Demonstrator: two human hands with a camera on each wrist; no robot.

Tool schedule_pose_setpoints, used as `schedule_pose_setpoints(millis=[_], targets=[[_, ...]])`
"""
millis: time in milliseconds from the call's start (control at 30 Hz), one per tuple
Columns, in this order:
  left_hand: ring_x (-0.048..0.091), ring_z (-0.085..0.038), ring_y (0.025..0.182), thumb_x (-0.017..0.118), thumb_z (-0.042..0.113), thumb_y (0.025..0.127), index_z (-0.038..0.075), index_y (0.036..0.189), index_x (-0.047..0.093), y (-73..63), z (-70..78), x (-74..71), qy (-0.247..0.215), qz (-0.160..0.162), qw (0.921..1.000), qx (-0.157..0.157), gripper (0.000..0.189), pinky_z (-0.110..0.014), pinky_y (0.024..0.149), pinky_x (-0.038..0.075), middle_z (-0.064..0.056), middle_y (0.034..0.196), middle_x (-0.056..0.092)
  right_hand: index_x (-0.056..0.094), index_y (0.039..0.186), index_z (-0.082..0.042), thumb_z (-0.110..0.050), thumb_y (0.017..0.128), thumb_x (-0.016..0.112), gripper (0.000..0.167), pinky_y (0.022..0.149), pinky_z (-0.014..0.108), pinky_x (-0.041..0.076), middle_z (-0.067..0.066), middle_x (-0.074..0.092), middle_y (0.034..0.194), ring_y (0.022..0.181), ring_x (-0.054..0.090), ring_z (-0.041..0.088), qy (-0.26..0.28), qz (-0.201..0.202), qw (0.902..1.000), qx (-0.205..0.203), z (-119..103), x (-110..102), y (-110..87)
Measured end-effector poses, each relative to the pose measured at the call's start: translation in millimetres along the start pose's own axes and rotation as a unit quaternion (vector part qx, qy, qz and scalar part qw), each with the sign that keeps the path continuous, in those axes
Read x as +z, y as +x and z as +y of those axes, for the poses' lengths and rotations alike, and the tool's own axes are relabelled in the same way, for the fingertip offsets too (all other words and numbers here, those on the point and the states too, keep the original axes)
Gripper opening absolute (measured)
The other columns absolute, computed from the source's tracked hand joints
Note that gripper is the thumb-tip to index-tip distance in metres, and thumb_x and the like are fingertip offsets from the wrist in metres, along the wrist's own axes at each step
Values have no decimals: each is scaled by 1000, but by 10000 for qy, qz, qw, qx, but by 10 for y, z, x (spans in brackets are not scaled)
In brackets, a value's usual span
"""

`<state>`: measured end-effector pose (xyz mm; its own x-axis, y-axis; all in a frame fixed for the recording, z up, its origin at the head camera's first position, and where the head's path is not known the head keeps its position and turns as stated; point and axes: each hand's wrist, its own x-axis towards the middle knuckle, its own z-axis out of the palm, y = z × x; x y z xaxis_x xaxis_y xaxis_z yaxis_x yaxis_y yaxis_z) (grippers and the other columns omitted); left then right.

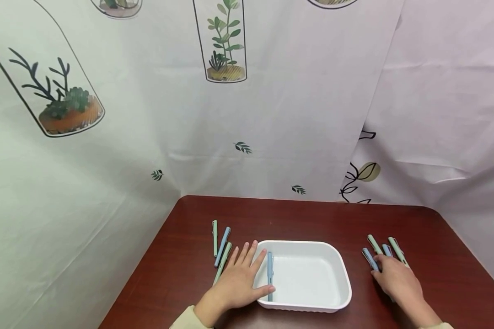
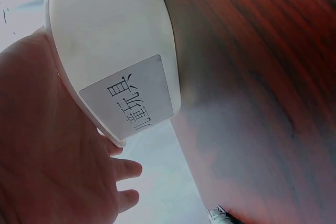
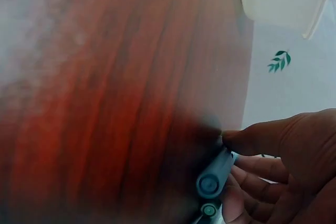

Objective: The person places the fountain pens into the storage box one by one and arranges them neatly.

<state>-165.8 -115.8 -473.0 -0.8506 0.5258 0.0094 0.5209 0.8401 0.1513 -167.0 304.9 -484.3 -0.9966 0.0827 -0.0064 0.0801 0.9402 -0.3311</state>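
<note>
My left hand (image 1: 239, 278) lies over the left rim of a white rectangular tray (image 1: 308, 308), fingers spread and straight. Inside the tray, along its left side, rests a blue pen (image 1: 270, 265), with my left thumb overlapping its lower part in the head view. On the right, my right hand (image 1: 397, 279) pinches another blue pen (image 3: 216, 177) between thumb and fingers, low over the table. Just beside it, the end of a green pen (image 3: 208, 210) shows in the right wrist view. Further green pens (image 1: 398, 251) and a blue pen (image 1: 387, 250) lie partly under that hand.
Left of the tray lie a green pen (image 1: 215, 238), a blue pen (image 1: 222, 246) and a second green pen (image 1: 222, 264). Everything stands on a dark red wooden table (image 1: 313, 219). A white cloth with plant prints (image 1: 271, 114) hangs behind and beside it.
</note>
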Motion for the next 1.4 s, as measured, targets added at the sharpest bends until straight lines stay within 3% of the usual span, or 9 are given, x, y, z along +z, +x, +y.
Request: schedule_pose_setpoints(millis=[200,433,533,667,767,867,967,1200,1400], targets=[[17,-38,154,47,74,93,18,162,26,-1,3,17,-53,49,10000,0,92,-63,120,15,-15,169,15,67,111,4,-15,82,67,35,69,51,50,13,69,87,77,64,30,222,63,9997,-121,-44,-24,43],[18,-37,154,47,74,93,19,162,26,4,-4,22,-14,94,9999,-33,92,-61,121,16,-13,169,15,56,125,13,-17,86,64,50,66,32,45,5,66,87,73,55,14,1286,-122,9916,75,-88,-116,64],[18,-37,154,47,74,93,19,162,26,4,-3,19,-15,111,9999,-22,92,-61,121,16,-14,169,15,47,134,16,-13,91,63,55,65,30,50,10,68,94,76,59,14,2331,-509,9707,272,-90,-139,43],[19,-38,154,48,73,93,18,162,26,4,-4,15,-19,135,9999,16,91,-62,120,16,-14,169,16,34,142,18,-7,95,59,59,65,31,55,11,65,100,77,62,13,3734,-1036,9205,498,-76,-152,3],[18,-37,154,48,73,93,18,162,27,5,-8,16,-3,149,9999,17,91,-62,120,16,-15,169,16,29,145,17,-6,95,57,61,69,33,57,9,64,102,81,63,13,4296,-1298,8924,472,-65,-167,-24],[18,-37,154,47,74,93,18,162,26,3,-10,18,-1,141,9999,12,91,-61,121,16,-15,169,16,24,147,16,-6,96,56,64,74,36,58,8,64,106,87,65,15,4643,-1479,8722,431,-68,-181,-43],[18,-37,154,48,73,93,18,162,26,0,-6,10,-22,137,9999,-1,91,-61,121,16,-14,169,16,21,149,15,-5,96,55,66,76,38,58,8,63,106,91,66,16,4840,-1550,8605,356,-98,-195,-64],[17,-37,154,47,74,93,18,162,26,4,-8,11,-23,111,9999,7,92,-61,121,16,-14,169,15,25,147,13,-8,99,59,63,77,38,58,0,62,104,90,65,11,5077,-1612,8463,51,-219,-246,-96],[18,-38,154,47,74,93,18,162,27,3,-8,2,-30,125,9999,18,92,-62,121,16,-15,169,16,23,149,14,-8,99,59,65,78,37,58,1,61,107,92,65,11,5061,-1635,8468,47,-337,-270,-105]])
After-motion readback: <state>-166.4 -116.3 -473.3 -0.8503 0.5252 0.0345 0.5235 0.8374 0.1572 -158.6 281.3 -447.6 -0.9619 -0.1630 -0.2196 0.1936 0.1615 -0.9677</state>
